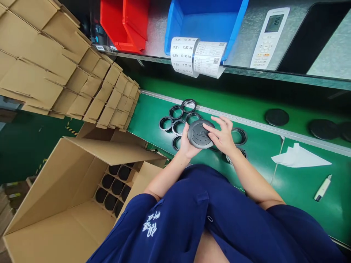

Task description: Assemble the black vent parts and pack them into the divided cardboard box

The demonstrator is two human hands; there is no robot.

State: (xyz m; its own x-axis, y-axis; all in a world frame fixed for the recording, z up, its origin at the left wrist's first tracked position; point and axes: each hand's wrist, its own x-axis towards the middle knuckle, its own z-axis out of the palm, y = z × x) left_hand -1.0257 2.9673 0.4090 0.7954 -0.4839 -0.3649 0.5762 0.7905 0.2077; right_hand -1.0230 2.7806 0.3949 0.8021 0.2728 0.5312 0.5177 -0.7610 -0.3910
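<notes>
My left hand (189, 144) grips a round dark grey cap (197, 138) by its left edge, above the green bench. The cap's face has curved ridges and a small square mark. My right hand (223, 136) touches that face with index finger and thumb; its other fingers are spread and raised. Behind and left of the cap stand several black rings (165, 124) on the bench. More rings, among them a black ring (239, 136), are partly hidden behind my right hand and forearm.
An open cardboard box (82, 175) with black round items in dividers stands lower left, below stacked cardboard dividers (55, 62). On the bench are a white cloth or paper (298, 156), a cutter (323, 188) and black discs (276, 117). A label roll (184, 56) overhangs the shelf.
</notes>
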